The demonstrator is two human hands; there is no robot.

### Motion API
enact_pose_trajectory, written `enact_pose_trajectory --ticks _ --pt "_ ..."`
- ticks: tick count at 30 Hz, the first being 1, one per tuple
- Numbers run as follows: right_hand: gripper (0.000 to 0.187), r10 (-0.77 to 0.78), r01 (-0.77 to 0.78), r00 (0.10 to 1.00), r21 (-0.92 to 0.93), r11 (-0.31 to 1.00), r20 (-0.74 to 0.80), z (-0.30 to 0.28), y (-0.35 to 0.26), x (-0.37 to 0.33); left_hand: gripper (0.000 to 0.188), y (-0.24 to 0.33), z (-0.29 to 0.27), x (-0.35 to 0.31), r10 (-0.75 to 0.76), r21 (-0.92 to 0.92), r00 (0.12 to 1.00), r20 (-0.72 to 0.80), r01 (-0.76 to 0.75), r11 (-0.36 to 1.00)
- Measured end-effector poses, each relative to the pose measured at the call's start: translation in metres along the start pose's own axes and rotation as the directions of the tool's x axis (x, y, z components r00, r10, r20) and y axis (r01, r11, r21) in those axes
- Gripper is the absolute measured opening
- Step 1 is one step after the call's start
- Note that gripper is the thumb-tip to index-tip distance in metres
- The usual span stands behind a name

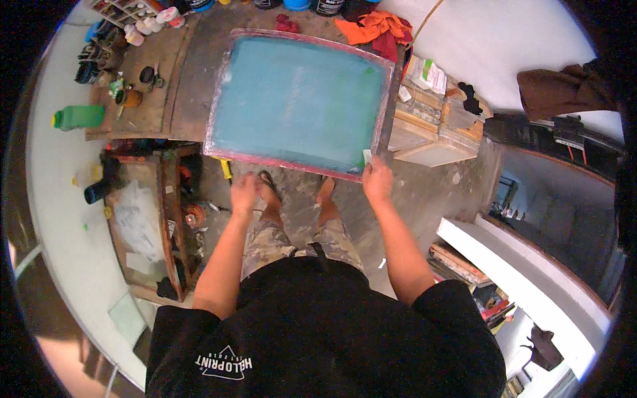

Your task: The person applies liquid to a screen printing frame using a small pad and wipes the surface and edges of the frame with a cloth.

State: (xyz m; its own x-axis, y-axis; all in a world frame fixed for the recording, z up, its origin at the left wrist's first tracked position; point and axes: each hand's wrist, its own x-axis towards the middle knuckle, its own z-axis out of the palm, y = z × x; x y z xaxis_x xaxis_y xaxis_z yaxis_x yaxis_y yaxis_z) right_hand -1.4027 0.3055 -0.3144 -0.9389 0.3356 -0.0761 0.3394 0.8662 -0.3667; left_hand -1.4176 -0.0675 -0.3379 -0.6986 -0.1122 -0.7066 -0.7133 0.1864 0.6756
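A screen-printing frame (298, 99) lies on the brown table, its mesh blue-green and its border wrapped in reddish, worn tape. At the frame's near right corner, my right hand (377, 180) is closed, with a small white strip (367, 156) at its fingertips. The strip lies over the corner of the mesh; whether the fingers also grip the frame's edge is hidden. Just short of the near edge, my left hand (245, 191) hangs in the air, apart from the frame. Motion smears its fingers, and nothing can be made out in them.
Orange and dark red cloths (375, 30) sit behind the frame. Tubs (296, 4) line the table's back. Scissors (156, 76) and a green bottle (79, 117) are at left. Stacked wooden frames (424, 126) stand at right. A glass-topped cabinet (136, 225) is low on the left.
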Motion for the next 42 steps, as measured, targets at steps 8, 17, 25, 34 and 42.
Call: enact_pose_trajectory --ticks 8,17,25,34,42 --pt "0.023 0.185 -0.19 0.971 -0.013 0.982 -0.152 0.031 -0.057 -0.005 0.059 0.012 -0.1 0.051 0.538 0.308 0.81 -0.232 -0.464 0.831" --pt "0.025 0.08 -0.084 0.991 -0.031 0.996 -0.111 0.051 -0.12 -0.002 0.046 0.003 -0.113 0.072 0.566 0.46 0.78 -0.266 -0.413 0.786" --pt "0.028 -0.034 0.034 0.999 -0.01 0.999 -0.006 0.084 -0.183 -0.016 0.044 0.031 -0.125 0.057 0.41 0.155 0.888 -0.207 -0.384 0.91" --pt "0.02 -0.228 0.214 0.971 0.166 0.963 0.076 0.121 -0.305 -0.021 0.046 0.0 -0.139 0.077 0.355 -0.296 0.926 -0.129 -0.377 0.878" --pt "0.016 -0.23 0.183 0.955 0.24 0.954 0.186 0.157 -0.369 -0.021 0.048 0.0 -0.142 0.078 0.413 -0.169 0.909 -0.059 -0.417 0.893"
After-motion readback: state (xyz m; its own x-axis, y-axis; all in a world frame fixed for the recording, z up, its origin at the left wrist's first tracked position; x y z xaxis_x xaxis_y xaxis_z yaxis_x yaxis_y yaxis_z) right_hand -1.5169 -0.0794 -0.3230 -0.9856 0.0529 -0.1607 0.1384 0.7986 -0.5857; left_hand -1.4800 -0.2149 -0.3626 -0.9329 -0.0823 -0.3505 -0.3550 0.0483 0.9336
